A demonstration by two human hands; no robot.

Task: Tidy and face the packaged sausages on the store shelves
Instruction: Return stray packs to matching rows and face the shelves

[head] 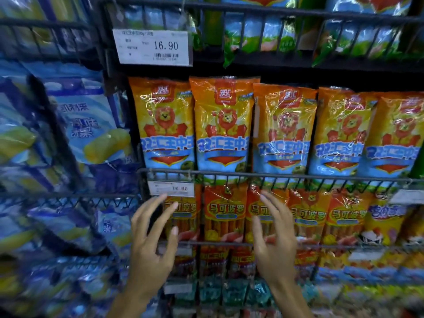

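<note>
Orange and yellow sausage packs with a lion picture point(221, 125) stand upright in a row on the middle wire shelf, faces forward. Below them hangs a row of red-orange sausage packs point(223, 214) behind the wire rail point(275, 175). My left hand point(152, 239) is raised in front of the leftmost lower pack, fingers spread and relaxed, holding nothing. My right hand point(275, 235) is raised in front of the third lower pack, fingers straight, holding nothing. Whether the fingertips touch the packs I cannot tell.
A white price tag reading 16.90 point(153, 47) hangs at the upper shelf; a smaller one point(171, 188) sits on the rail by my left hand. Blue corn-sausage packs point(87, 125) fill the rack at left. Green and blue packs point(270, 35) line the top shelf.
</note>
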